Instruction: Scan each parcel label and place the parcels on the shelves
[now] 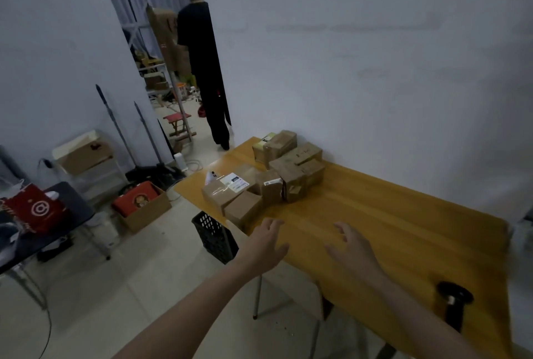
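Over the near edge of the yellow worktop (pixel 403 214) I see both hands reaching forward, holding nothing: the left hand (pixel 266 246) and right hand (pixel 353 249) have fingers spread and relaxed, set apart from each other. The parcels (pixel 268 176) sit clustered beyond them toward the far left corner, nearest box just ahead of the left fingertips. A black scanner (pixel 454 303) lies near my right forearm.

Dim, bluish indoor light; soft overall focus, smeared at the edges, where wide-angle distortion bends the wall (pixel 375 41) and table (pixel 403 214).
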### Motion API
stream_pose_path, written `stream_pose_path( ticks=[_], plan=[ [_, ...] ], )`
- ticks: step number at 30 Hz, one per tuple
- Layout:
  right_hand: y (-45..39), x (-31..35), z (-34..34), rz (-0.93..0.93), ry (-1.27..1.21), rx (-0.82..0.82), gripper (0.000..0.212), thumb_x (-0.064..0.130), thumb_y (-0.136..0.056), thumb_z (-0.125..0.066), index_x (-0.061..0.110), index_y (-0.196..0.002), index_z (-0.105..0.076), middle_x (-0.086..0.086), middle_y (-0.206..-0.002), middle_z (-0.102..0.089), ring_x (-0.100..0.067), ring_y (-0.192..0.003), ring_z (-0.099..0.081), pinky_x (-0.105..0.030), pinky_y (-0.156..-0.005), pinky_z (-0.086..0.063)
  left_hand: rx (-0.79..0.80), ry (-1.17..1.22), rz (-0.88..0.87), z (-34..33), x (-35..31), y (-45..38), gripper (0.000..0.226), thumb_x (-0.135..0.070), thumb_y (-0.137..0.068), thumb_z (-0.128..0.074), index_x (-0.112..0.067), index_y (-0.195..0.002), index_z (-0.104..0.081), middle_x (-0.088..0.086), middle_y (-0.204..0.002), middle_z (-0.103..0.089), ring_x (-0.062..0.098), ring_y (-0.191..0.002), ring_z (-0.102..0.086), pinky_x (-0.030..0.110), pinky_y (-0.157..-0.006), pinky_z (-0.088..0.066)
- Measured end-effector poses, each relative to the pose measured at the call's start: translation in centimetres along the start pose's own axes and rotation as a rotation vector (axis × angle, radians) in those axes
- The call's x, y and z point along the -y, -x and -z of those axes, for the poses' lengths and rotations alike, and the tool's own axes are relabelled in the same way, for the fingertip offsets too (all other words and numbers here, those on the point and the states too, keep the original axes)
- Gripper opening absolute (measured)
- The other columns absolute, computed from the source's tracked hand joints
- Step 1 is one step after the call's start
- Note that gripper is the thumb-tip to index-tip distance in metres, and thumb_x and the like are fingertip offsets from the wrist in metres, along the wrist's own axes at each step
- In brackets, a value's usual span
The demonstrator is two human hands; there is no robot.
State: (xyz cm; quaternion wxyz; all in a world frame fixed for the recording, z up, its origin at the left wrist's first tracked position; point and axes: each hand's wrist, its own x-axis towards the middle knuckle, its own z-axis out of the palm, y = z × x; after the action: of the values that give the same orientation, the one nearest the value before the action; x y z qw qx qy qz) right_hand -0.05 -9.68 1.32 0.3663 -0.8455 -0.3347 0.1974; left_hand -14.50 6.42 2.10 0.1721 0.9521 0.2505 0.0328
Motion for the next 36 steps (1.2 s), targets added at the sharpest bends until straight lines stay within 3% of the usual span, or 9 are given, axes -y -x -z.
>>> stream_pose_path(
  ticks=[7, 12, 21, 23, 26, 30, 36],
  plan=[
    [-10.2, 1.5, -0.7, -0.031, 0.054, 0.018, 0.066, 0.035, -0.091, -0.062, 0.017, -0.146, -0.03, -0.004, -0.15, -0.033, -0.021, -0.135, -0.036, -0.032, -0.105, -0.037, -0.034, -0.025, -0.023, 0.8, 3.1, -10.6, 0.061, -0.041, -0.097, -0.05, -0.019, -0.149, -0.026, 0.002, -0.15, -0.029, 0.019, -0.127, -0.044, 0.031, -0.092, -0.05],
    [-18.2, 1.1, -2.5, -0.093, 0.145, 0.034, 0.071, 0.042, -0.09, -0.062, 0.016, -0.147, -0.029, -0.006, -0.15, -0.031, -0.022, -0.135, -0.035, -0.033, -0.105, -0.036, 0.025, -0.004, -0.024, -0.6, 7.5, -18.2, 0.06, -0.04, -0.097, -0.049, -0.017, -0.148, -0.028, 0.004, -0.15, -0.031, 0.022, -0.13, -0.042, 0.037, -0.098, -0.049],
    [-34.3, 0.5, -9.7, -0.238, 0.213, -0.037, 0.084, 0.053, -0.081, -0.067, 0.015, -0.145, -0.027, -0.009, -0.146, -0.032, -0.026, -0.132, -0.034, -0.034, -0.105, -0.039, 0.108, -0.014, -0.139, -2.8, 17.0, -34.5, 0.05, -0.038, -0.098, -0.047, -0.018, -0.142, -0.033, 0.006, -0.148, -0.034, 0.025, -0.13, -0.04, 0.039, -0.102, -0.045],
    [-37.3, 0.4, -11.3, -0.247, 0.252, -0.029, 0.092, 0.058, -0.079, -0.066, 0.016, -0.147, -0.021, -0.01, -0.15, -0.025, -0.028, -0.135, -0.03, -0.037, -0.108, -0.037, 0.129, -0.03, -0.127, -3.3, 18.7, -37.4, 0.051, -0.034, -0.098, -0.047, -0.016, -0.143, -0.031, 0.008, -0.149, -0.032, 0.025, -0.131, -0.04, 0.038, -0.101, -0.045],
    [-40.9, 0.1, -13.3, -0.279, 0.281, 0.003, 0.101, 0.059, -0.077, -0.066, 0.019, -0.151, -0.01, -0.01, -0.155, -0.008, -0.032, -0.139, -0.021, -0.043, -0.11, -0.034, 0.136, -0.018, -0.148, -4.2, 20.6, -40.4, 0.051, -0.035, -0.099, -0.045, -0.016, -0.144, -0.03, 0.007, -0.149, -0.03, 0.024, -0.13, -0.04, 0.035, -0.101, -0.045],
    [-44.1, -0.8, -14.4, -0.325, 0.241, 0.045, 0.102, 0.061, -0.075, -0.065, 0.025, -0.15, -0.007, -0.009, -0.155, -0.003, -0.035, -0.14, -0.016, -0.049, -0.111, -0.029, 0.162, 0.016, -0.187, -5.4, 21.9, -42.5, 0.052, -0.035, -0.099, -0.043, -0.016, -0.145, -0.028, 0.007, -0.147, -0.032, 0.023, -0.129, -0.04, 0.034, -0.1, -0.044],
    [-44.8, -2.1, -13.8, -0.314, 0.239, 0.192, 0.096, 0.054, -0.084, -0.062, 0.032, -0.153, 0.001, -0.006, -0.158, 0.002, -0.033, -0.144, -0.004, -0.045, -0.115, -0.025, 0.135, 0.082, -0.185, -6.3, 22.0, -43.8, 0.045, -0.034, -0.1, -0.045, -0.015, -0.139, -0.035, 0.006, -0.144, -0.035, 0.02, -0.123, -0.045, 0.031, -0.096, -0.047]
  ],
)
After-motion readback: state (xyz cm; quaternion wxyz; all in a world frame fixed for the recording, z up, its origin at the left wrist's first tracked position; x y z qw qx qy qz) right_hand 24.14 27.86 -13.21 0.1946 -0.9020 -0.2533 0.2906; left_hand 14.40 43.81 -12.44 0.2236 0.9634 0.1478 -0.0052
